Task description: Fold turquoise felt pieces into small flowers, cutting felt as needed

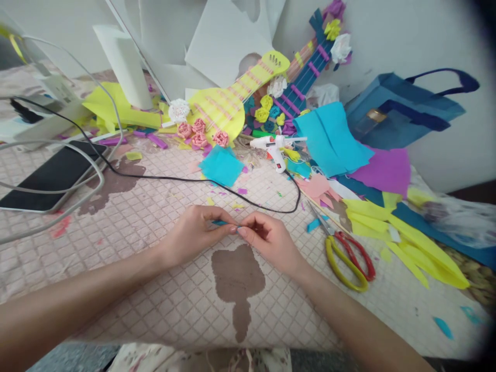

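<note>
Forearms (89, 297) nearest us, our left hand (196, 230) and right hand (273, 240) curl nearly closed, pinching a blue scrap (219, 222); scissors (331, 238) lie at three o'clock, glue gun (275, 155) at one.

Scissors (330, 243) are showing metal blades and smooth, plastic-looking handles. The glue gun (276, 154) is presenting smooth plastic. The device (42, 173) is displaying a glossy face. The tablecloth (174, 310) is looking matt and quilted. The strip (219, 222) is resembling matt paper.
</note>
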`<state>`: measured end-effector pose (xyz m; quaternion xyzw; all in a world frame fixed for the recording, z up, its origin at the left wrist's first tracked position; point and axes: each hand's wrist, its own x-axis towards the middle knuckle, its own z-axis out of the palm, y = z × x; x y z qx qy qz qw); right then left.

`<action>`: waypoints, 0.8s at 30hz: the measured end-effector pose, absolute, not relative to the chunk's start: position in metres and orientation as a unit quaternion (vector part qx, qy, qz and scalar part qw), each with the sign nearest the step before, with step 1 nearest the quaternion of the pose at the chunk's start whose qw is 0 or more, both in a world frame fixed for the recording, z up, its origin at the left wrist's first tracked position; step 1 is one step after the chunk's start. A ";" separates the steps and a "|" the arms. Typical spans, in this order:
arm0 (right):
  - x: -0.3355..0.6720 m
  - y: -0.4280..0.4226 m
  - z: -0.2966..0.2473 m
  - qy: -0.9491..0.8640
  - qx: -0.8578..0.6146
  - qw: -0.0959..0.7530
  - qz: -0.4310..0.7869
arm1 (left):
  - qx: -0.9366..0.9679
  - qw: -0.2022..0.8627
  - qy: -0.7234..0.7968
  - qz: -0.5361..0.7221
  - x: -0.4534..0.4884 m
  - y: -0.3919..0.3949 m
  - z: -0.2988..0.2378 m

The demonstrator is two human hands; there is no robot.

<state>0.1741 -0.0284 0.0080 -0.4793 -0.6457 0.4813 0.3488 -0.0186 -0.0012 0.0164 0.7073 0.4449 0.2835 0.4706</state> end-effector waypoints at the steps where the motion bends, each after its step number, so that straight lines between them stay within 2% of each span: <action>1: 0.174 -0.029 0.008 -0.649 -0.482 0.346 0.477 | 0.705 0.478 0.442 0.282 -0.018 -0.001 0.016; 9: 0.178 -0.029 0.009 -0.638 -0.496 0.362 0.464 | 0.566 0.717 0.340 0.224 -0.030 0.011 0.016; 12: 0.178 -0.029 0.008 -0.632 -0.494 0.367 0.471 | 0.506 0.764 0.350 0.196 -0.035 0.014 0.014; 16: 0.178 -0.028 0.009 -0.622 -0.510 0.365 0.469 | 0.508 0.745 0.383 0.201 -0.034 0.014 0.016; 21: 0.178 -0.029 0.010 -0.618 -0.512 0.357 0.479 | 0.607 0.660 0.389 0.212 -0.029 0.009 0.019; 24: 0.177 -0.029 0.010 -0.610 -0.513 0.355 0.489 | 0.591 0.663 0.408 0.209 -0.028 0.009 0.020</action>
